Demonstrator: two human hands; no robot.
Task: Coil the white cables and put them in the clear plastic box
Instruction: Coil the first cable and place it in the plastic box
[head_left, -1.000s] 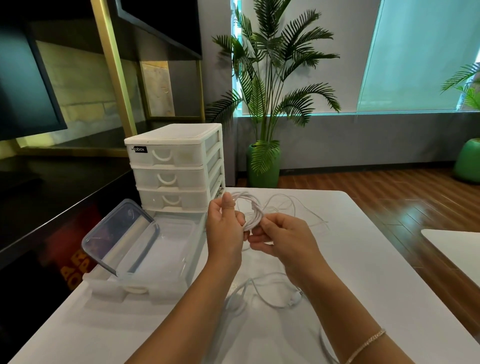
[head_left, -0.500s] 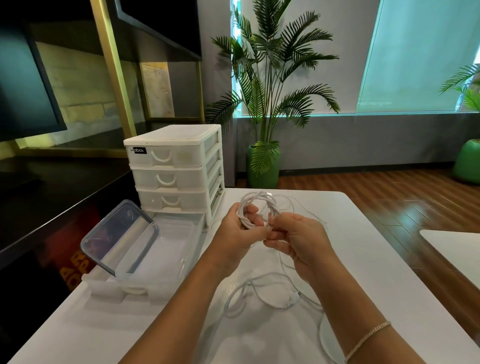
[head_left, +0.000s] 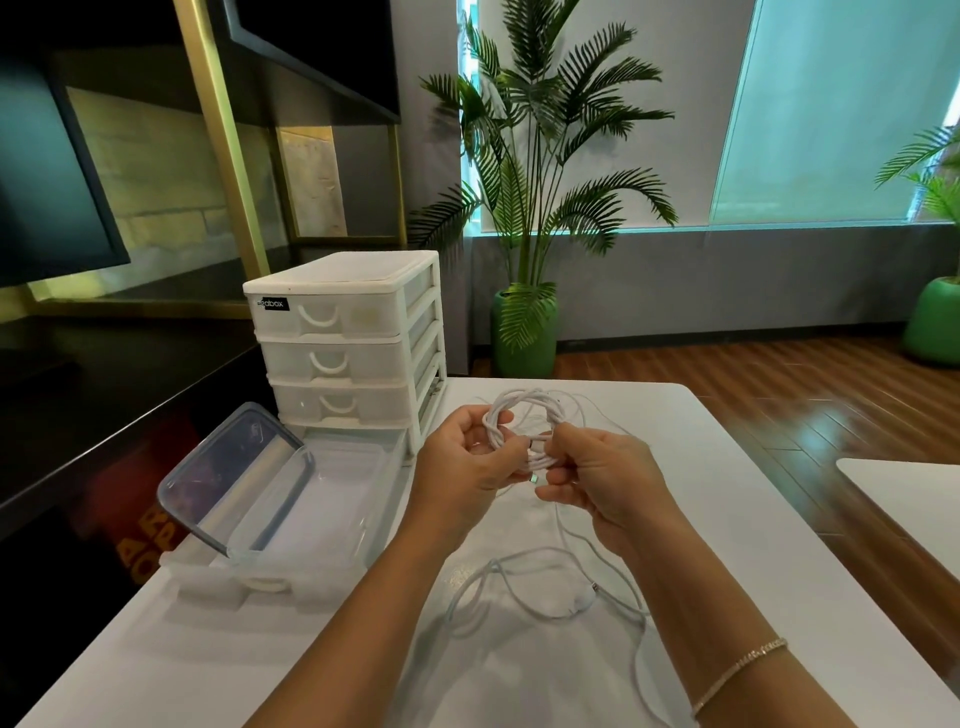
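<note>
Your left hand (head_left: 470, 457) and right hand (head_left: 597, 480) grip one nearly coiled cable (head_left: 524, 410); another cable (head_left: 519, 587) lies loose below them; box (head_left: 363, 525) left looks empty

Clear glossy plastic box (head_left: 332, 525), matt table (head_left: 727, 519)

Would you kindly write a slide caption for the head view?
Both hands, left hand and right hand, hold a coiled white cable above the table, beside the open clear box.
</note>
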